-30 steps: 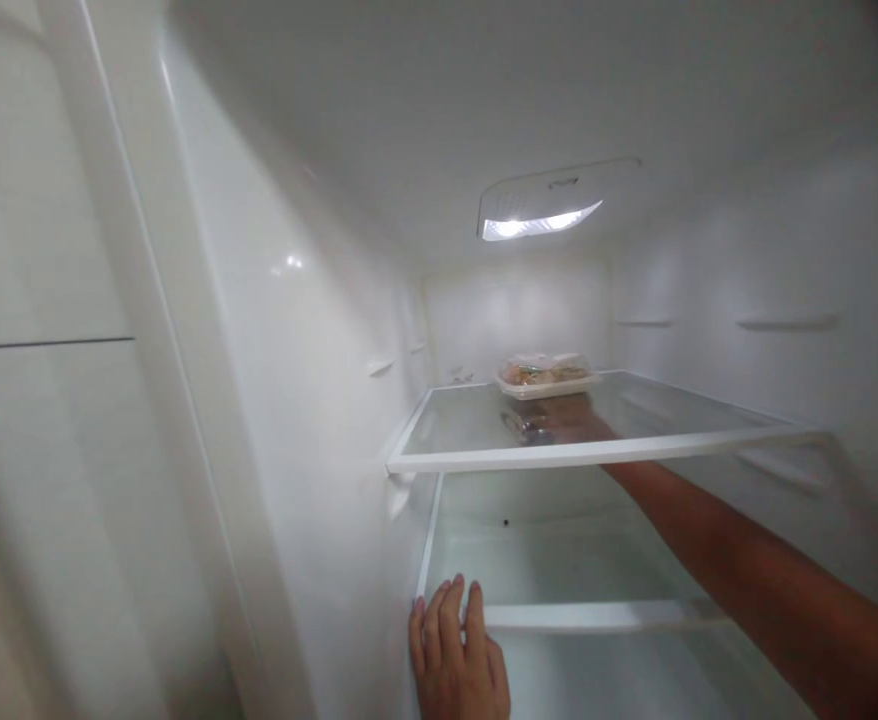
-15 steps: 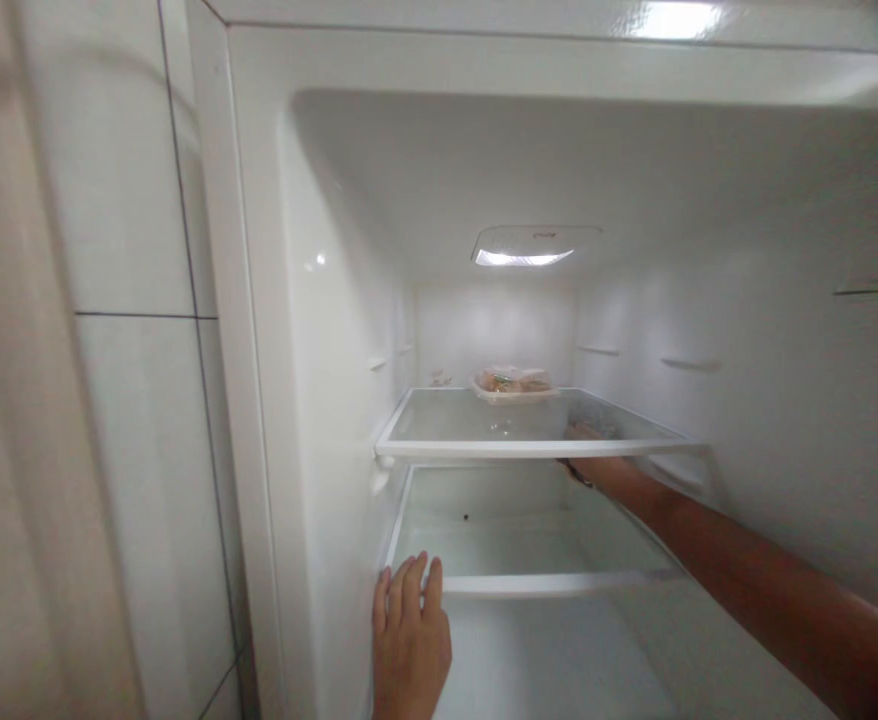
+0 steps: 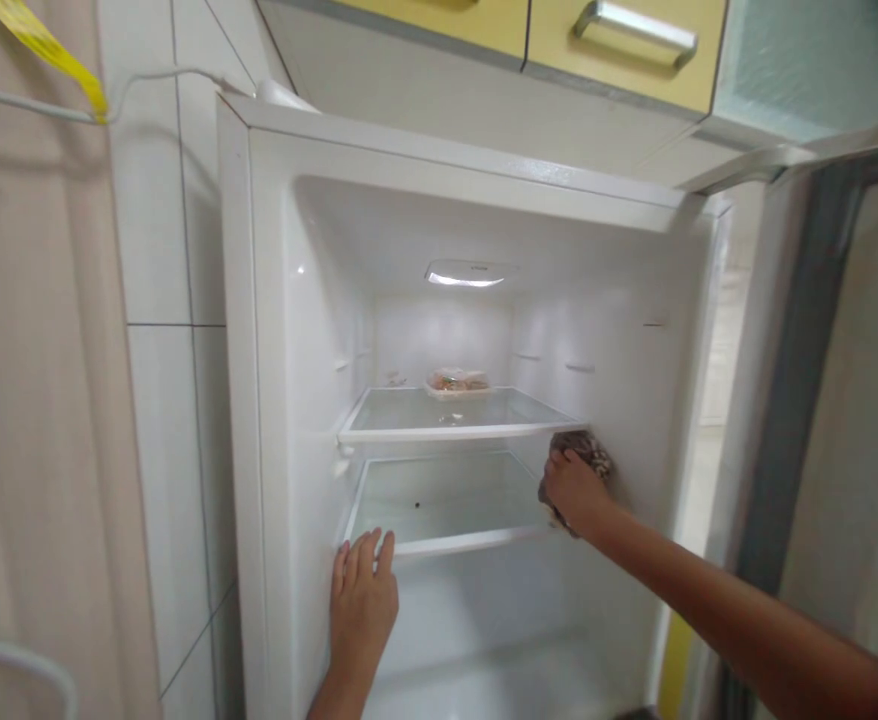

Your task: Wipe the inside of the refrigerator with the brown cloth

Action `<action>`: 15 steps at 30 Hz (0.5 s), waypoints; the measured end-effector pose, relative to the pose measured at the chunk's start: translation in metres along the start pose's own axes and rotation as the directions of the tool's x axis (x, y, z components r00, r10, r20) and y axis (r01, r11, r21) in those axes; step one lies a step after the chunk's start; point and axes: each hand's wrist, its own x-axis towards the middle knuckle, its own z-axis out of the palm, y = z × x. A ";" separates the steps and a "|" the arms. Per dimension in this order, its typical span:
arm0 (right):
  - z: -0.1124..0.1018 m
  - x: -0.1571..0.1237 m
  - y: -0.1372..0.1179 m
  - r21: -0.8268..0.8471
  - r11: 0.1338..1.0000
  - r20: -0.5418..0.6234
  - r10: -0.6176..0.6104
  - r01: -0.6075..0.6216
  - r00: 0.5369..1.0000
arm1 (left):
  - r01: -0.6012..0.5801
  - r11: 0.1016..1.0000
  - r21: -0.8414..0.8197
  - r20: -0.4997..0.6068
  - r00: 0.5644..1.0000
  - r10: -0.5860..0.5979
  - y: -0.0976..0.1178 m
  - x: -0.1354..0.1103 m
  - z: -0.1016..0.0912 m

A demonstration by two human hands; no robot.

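My right hand (image 3: 575, 488) grips a dark patterned cloth (image 3: 595, 452) against the inner right wall of the fridge (image 3: 645, 400), near the right front corner of the upper glass shelf (image 3: 398, 434). My left hand (image 3: 364, 590) has its fingers stretched out, resting at the left front corner of the lower glass shelf (image 3: 476, 541). At the back of the upper shelf sits a clear-wrapped food tray (image 3: 457, 382). A small dark spot shows at the back of the lower shelf.
The fridge door (image 3: 799, 420) stands open on the right. Overhead are yellow cabinets (image 3: 626, 50) with a metal handle. White wall tiles (image 3: 161, 420) and a wooden panel (image 3: 41, 400) border the left side. A lit lamp (image 3: 469, 274) is on the fridge ceiling.
My right hand has come forward with the cloth, out from beneath the upper shelf to its front right corner. The view has pulled back, showing the door and cabinets. My left hand stays at the lower shelf.
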 end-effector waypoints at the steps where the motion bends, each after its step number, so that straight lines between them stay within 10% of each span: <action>1: -0.006 -0.014 0.001 -0.026 1.000 0.020 -0.011 0.011 1.000 | -0.001 1.000 -0.008 0.000 1.000 0.001 0.000 0.000 -0.001; 8: -0.005 -0.091 0.017 -0.135 0.989 -0.153 -0.072 0.052 0.986 | -0.001 0.999 -0.045 0.001 1.000 0.001 -0.003 -0.001 -0.001; 11: 0.018 -0.078 0.021 -0.211 0.976 -0.317 -0.125 0.059 0.940 | -0.019 0.999 -0.038 0.003 1.000 0.019 -0.005 -0.002 0.002; 15: 0.039 -0.023 0.017 -0.242 0.970 -0.231 -0.088 0.031 0.969 | 0.005 0.999 -0.050 -0.029 1.000 -0.006 -0.003 -0.002 0.004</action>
